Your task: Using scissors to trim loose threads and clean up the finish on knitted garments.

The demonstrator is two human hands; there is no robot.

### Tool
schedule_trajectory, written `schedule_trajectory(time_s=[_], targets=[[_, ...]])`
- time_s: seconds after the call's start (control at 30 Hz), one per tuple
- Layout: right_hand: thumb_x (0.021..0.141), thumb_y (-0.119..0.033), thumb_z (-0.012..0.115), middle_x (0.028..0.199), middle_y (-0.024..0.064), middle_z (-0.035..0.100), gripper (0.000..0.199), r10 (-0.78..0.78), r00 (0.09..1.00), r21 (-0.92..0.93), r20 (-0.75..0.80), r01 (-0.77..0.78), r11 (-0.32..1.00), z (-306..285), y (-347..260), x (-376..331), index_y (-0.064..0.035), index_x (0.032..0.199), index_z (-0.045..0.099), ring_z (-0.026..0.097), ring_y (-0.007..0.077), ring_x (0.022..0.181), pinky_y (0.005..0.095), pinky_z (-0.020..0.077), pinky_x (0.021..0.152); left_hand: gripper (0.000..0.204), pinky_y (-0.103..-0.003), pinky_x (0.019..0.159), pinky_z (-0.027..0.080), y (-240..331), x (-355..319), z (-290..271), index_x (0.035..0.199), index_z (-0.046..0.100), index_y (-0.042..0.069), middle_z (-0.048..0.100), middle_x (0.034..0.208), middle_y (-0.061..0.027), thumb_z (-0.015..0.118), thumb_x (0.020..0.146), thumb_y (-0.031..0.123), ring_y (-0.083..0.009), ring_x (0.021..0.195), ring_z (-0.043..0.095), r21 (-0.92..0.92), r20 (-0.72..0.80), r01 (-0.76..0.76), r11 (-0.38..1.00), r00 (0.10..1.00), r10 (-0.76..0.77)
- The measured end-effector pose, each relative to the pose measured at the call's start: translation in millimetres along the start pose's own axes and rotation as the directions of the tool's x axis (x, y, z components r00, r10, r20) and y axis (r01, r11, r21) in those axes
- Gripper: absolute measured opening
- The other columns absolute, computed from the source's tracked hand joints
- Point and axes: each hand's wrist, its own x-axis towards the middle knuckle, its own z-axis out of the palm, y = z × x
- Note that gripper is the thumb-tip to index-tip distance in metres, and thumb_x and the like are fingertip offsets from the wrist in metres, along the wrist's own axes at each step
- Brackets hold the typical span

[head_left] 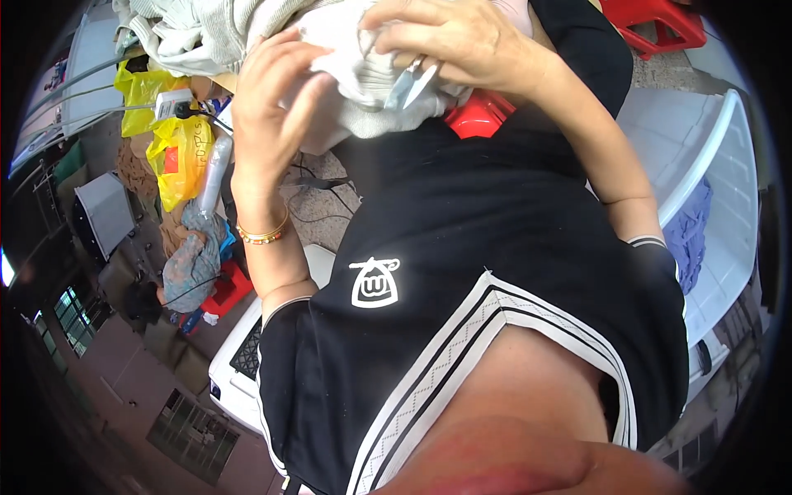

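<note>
A white knit garment [367, 115] with a ribbed part lies bunched across my lap at the top of the head view. My left hand [276, 107] is at its left side, fingers bent over the cloth and thumb lower down, gripping a fold. In my right hand [470, 41] is a small pair of thread snips [404, 89]. Their two short blades stand apart and point down over the ribbed knit. The right fingers also touch the garment, and they partly hide the snips' handle.
More grey-beige knitwear [194, 37] is heaped at the far left. Yellow plastic bags [181, 157] hang beside a white power strip [173, 103] with a black plug. A red stool [478, 115] shows beneath the garment. On the right stands a white plastic bin [709, 165] with blue cloth [689, 231].
</note>
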Motion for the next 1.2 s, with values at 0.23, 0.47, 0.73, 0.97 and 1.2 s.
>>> schedule_trajectory(time_s=[0.23,0.47,0.73,0.97,1.2], targets=[[0.097,-0.021,0.063,0.087,-0.0022,0.061,0.019,0.639,0.761,0.711,0.110,-0.510,0.485,-62.5,7.7,16.0,-0.0018,0.100,0.063,0.055,0.0075,0.080,0.0239,0.0460,0.071,0.020,-0.019,0.076,0.045,21.2,-15.1,-42.7,0.107,0.068,-0.002,0.068,0.093,-0.0009,0.065,0.095,0.014,-0.0058,0.082,0.059,-0.750,-0.017,0.423,0.509,0.756,-0.654],[0.079,-0.003,0.059,0.078,0.0108,0.062,0.018,0.609,0.777,0.361,0.159,-0.619,0.697,2.9,49.0,7.8,0.0006,0.096,0.062,0.056,0.0170,0.071,0.0327,0.0467,0.066,0.022,-0.021,0.068,0.042,10.5,-42.4,-14.9,0.107,0.067,0.000,0.064,0.086,0.0005,0.068,0.091,0.015,-0.0062,0.076,0.053,-0.351,0.171,0.755,0.554,0.633,-0.755],[0.081,0.001,0.061,0.081,0.0035,0.061,0.014,0.645,0.758,0.640,0.095,-0.543,0.543,15.9,52.1,1.3,0.0030,0.094,0.064,0.054,0.0107,0.076,0.0270,0.0449,0.067,0.023,-0.032,0.077,0.048,5.2,14.3,17.5,0.102,0.072,0.004,0.066,0.095,-0.0090,0.076,0.079,0.005,-0.0196,0.085,0.061,-0.032,-0.318,0.238,0.971,0.918,-0.236],[0.087,-0.001,0.067,0.081,-0.0002,0.058,0.008,0.696,0.717,0.661,0.029,-0.536,0.525,21.4,47.4,-2.8,0.0024,0.094,0.064,0.049,0.0069,0.076,0.0239,0.0421,0.066,0.029,-0.035,0.083,0.043,-16.1,33.0,33.6,0.106,0.074,0.013,0.065,0.098,-0.0022,0.078,0.078,0.018,-0.0209,0.090,0.059,0.107,-0.205,0.109,0.988,0.975,-0.085],[0.089,-0.005,0.068,0.077,-0.0047,0.055,0.006,0.743,0.654,0.732,0.144,-0.575,0.364,17.7,42.9,1.2,0.0007,0.091,0.065,0.045,0.0035,0.071,0.0216,0.0377,0.060,0.020,-0.034,0.077,0.043,-21.2,32.3,42.0,0.102,0.076,0.013,0.066,0.093,-0.0012,0.075,0.084,0.021,-0.0196,0.085,0.060,0.258,-0.169,0.134,0.957,0.981,-0.092]])
